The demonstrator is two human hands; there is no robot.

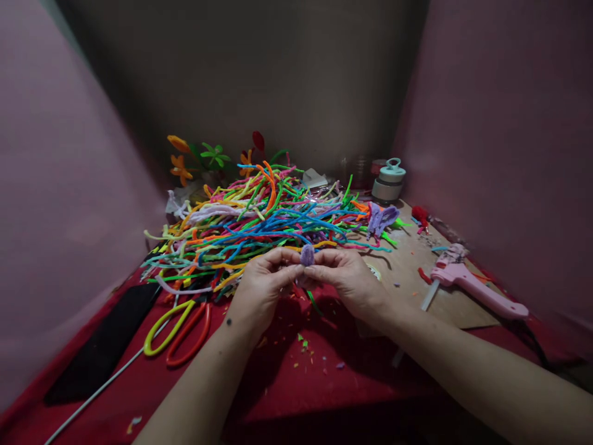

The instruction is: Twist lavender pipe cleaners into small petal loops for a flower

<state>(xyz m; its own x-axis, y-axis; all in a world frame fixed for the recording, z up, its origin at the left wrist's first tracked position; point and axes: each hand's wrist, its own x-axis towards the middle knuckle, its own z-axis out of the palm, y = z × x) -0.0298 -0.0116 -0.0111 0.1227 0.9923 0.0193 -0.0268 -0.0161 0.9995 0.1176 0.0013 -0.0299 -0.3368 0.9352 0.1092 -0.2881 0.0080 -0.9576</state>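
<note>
Between my two hands is a small purple pipe-cleaner piece (pixel 307 254), bent into a rounded petal-like loop. My left hand (pixel 269 281) pinches it from the left side with thumb and forefinger. From the right, my right hand (pixel 347 278) pinches it the same way, the thumbs nearly meeting beneath it. Its lower part is mostly hidden by my fingers. Just beyond my hands lies a big heap of coloured pipe cleaners (pixel 278 216). A purple looped pipe-cleaner shape (pixel 382 219) rests at the heap's right end.
Scissors (pixel 189 334) with yellow and red handles lie left, beside a white rod (pixel 102 388) and a black flat object (pixel 106 343). A pink glue gun (pixel 482 289) rests on a brown board (pixel 398 272) at right. Pipe-cleaner flowers (pixel 180 168) and a lidded bottle (pixel 389 182) stand behind.
</note>
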